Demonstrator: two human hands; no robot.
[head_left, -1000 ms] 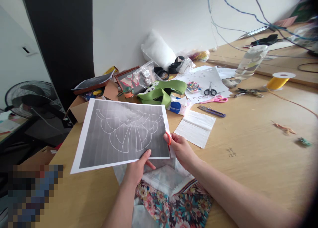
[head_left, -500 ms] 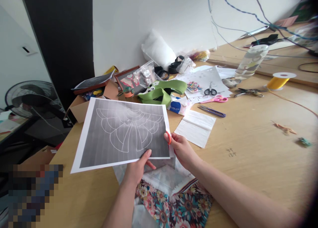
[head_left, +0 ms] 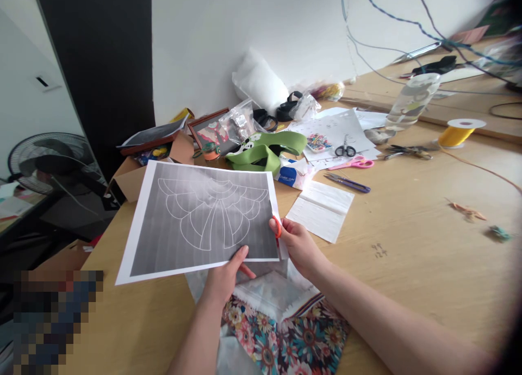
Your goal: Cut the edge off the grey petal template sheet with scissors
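Note:
A sheet of paper (head_left: pixel 171 260) printed grey with a white-line scalloped, fan-like pattern is held up over the table. My left hand (head_left: pixel 228 274) pinches its lower edge, thumb on top and fingers beneath. Gripped in my right hand (head_left: pixel 299 244) are scissors (head_left: pixel 277 227) with an orange-red handle, at the sheet's right edge. Their blades are mostly hidden by the hand and paper. A narrow white strip hangs at that edge, partly cut away. Below my hands lies floral fabric (head_left: pixel 302 337) with a pale lining and a striped band.
Behind the sheet lie a green strap (head_left: pixel 265 157), a cardboard box (head_left: pixel 130 176) and a tissue pack (head_left: pixel 291 173). To the right are a folded white napkin (head_left: pixel 322 209), purple snips (head_left: pixel 348 183), pink scissors (head_left: pixel 359 163), black scissors (head_left: pixel 346 149), a yellow spool (head_left: pixel 457 135) and a water bottle (head_left: pixel 414 103).
Almost nothing differs. Both hands keep their holds on the paper and scissors, with only a very slight shift at the sheet's right edge.

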